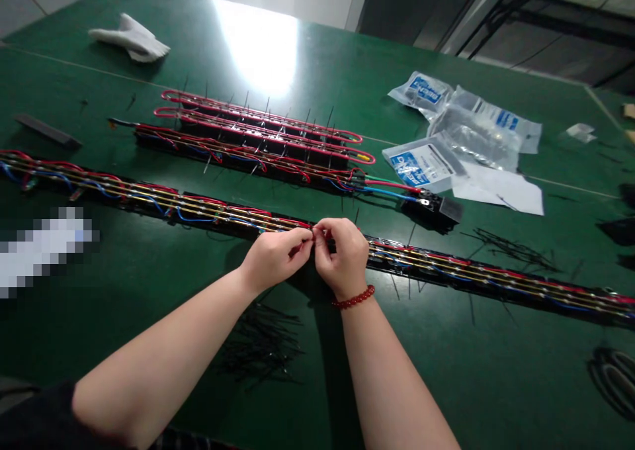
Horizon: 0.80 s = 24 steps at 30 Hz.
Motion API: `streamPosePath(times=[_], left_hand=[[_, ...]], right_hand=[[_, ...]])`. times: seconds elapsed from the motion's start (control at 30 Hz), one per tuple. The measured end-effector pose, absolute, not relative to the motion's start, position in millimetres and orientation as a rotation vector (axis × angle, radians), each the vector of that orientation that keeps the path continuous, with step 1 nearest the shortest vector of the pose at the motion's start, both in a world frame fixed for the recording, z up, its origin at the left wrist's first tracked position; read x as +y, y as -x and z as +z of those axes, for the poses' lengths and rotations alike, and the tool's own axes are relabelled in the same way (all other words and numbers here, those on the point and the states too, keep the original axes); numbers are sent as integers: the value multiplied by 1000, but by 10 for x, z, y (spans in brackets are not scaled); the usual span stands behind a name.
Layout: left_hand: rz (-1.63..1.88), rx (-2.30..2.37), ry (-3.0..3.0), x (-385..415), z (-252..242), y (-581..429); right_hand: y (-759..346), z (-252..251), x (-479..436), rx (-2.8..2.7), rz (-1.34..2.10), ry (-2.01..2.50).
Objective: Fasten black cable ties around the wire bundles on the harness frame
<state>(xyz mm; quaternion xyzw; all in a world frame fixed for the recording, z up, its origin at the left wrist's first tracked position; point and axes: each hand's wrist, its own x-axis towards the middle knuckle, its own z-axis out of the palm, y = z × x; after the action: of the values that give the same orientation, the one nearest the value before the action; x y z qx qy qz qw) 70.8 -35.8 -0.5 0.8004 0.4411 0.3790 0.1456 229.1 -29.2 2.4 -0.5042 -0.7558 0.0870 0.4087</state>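
A: What a glare at 11 o'clock! A white blaze on the glossy worktop (342,66), light coming from the far side!

B: And it falls away nearer us, the green turning dim towards 6 o'clock.

A: Shadow there too, a dark band running down from beside the right hand (344,248)!

B: Small glints at 2 o'clock, off the plastic bags (481,142), their print smeary.

A: Over at 9 o'clock, coarse pixel blocks blot out a pale patch (44,251)!

B: At 4 o'clock the black loops (610,377) go soft and murky; at 8, the dark sleeve (34,417) loses nearly all detail.
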Motion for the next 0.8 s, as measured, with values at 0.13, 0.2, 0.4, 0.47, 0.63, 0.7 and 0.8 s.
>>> streamPosePath(times=[0.13,0.2,0.4,0.47,0.63,0.7,0.8], left_hand=[[930,1265,-2225,-357,-30,-722],[921,1272,-2165,-353,-24,-728],[937,1243,-1964,-342,-5,-740],[948,1246,-1912,-340,-2,-745],[969,1249,-1768,-338,24,-757],[963,1232,-1714,-337,33,-757],[952,1209,-1669,-330,37,-754]], right_hand=[[-2290,19,-296,-1851,270,1266],[-2287,20,-297,-1848,273,1259],[-2289,24,-291,-1848,266,1241],[-2291,21,-288,-1848,272,1237],[-2291,16,-287,-1852,287,1261],[-2292,17,-286,-1857,286,1260],[-2295,14,-280,-1868,271,1247]])
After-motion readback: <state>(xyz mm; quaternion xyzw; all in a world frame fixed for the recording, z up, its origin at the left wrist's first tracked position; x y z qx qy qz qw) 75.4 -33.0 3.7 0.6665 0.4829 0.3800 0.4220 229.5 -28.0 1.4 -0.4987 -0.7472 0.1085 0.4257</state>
